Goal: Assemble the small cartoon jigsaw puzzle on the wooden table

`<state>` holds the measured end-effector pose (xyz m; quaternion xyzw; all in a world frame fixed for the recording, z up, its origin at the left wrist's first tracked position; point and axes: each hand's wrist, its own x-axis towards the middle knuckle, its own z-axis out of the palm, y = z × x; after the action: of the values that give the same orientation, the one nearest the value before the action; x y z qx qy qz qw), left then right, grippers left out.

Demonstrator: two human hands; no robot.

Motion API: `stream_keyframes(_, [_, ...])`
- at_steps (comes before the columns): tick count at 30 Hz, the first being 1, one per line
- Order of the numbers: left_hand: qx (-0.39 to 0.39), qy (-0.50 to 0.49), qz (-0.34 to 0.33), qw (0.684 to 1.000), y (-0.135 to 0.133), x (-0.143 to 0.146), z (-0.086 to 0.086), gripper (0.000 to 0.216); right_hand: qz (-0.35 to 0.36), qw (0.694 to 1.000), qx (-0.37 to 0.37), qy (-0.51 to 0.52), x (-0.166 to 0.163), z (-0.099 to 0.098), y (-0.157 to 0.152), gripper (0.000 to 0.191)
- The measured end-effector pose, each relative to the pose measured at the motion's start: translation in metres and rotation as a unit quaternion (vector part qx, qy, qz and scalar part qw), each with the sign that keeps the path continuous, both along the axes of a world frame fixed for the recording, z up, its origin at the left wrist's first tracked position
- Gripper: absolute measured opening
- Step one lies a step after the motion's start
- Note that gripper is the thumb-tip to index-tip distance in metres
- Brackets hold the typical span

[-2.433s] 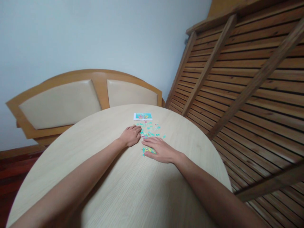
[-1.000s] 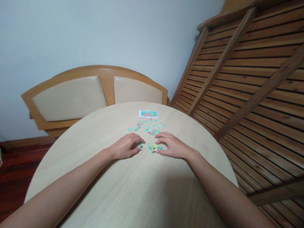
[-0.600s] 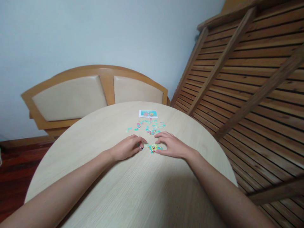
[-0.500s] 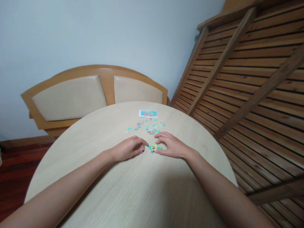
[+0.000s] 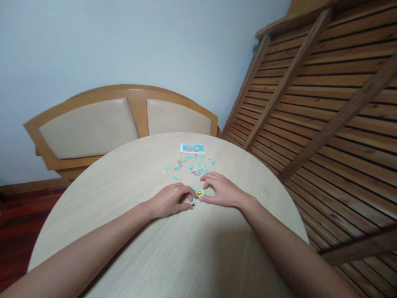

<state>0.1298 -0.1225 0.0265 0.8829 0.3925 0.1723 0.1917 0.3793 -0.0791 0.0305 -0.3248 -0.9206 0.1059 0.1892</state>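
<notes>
A small joined cluster of puzzle pieces (image 5: pixel 200 193), yellow and teal, lies on the round table (image 5: pixel 173 248) between my hands. My left hand (image 5: pixel 171 200) rests on the table with its fingers curled, pinching a small dark-edged puzzle piece (image 5: pixel 192 203) against the cluster's left side. My right hand (image 5: pixel 221 191) is curled around the cluster's right side, thumb and fingertips touching it. Loose teal and pink puzzle pieces (image 5: pixel 194 167) lie scattered just beyond my hands. A small reference picture card (image 5: pixel 192 148) sits further back.
The table has a pale wood surface and a curved far edge. Behind it stands a wooden bench back with beige padded panels (image 5: pixel 118 122). A slatted wooden frame (image 5: pixel 322 99) leans along the right side. A dark red floor (image 5: pixel 18 215) shows at the left.
My left hand has slid right with its small piece until it meets the cluster under my right hand. The gap between my hands has closed. One loose teal piece shows where the left hand was.
</notes>
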Motion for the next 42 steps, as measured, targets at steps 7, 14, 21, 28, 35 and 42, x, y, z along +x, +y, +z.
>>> stream_keyframes(7, [-0.023, -0.029, 0.000, 0.999, -0.004, 0.005, 0.000, 0.024, 0.020, 1.000, 0.002, 0.002, 0.001, -0.002, 0.000, 0.029])
stream_keyframes(14, [0.021, -0.032, 0.012, 0.999, -0.004, 0.011, -0.004, 0.019, 0.026, 1.000, -0.004, 0.003, 0.001, -0.001, 0.000, 0.027])
stream_keyframes(21, [0.068, 0.002, -0.001, 0.998, -0.003, 0.010, -0.005, 0.015, 0.037, 0.999, -0.008, 0.010, 0.001, -0.001, 0.001, 0.023])
stream_keyframes(28, [0.096, 0.029, -0.051, 0.994, -0.005, 0.008, 0.000, 0.015, 0.051, 0.999, -0.003, 0.018, 0.001, -0.002, 0.001, 0.023])
stream_keyframes(35, [0.134, 0.064, -0.091, 0.985, -0.007, 0.007, 0.005, 0.024, 0.057, 0.998, -0.007, 0.026, 0.001, -0.003, 0.001, 0.022])
stream_keyframes(42, [0.143, 0.043, -0.125, 0.981, -0.004, 0.002, 0.003, 0.025, 0.059, 0.998, -0.011, 0.027, 0.001, -0.001, 0.001, 0.021])
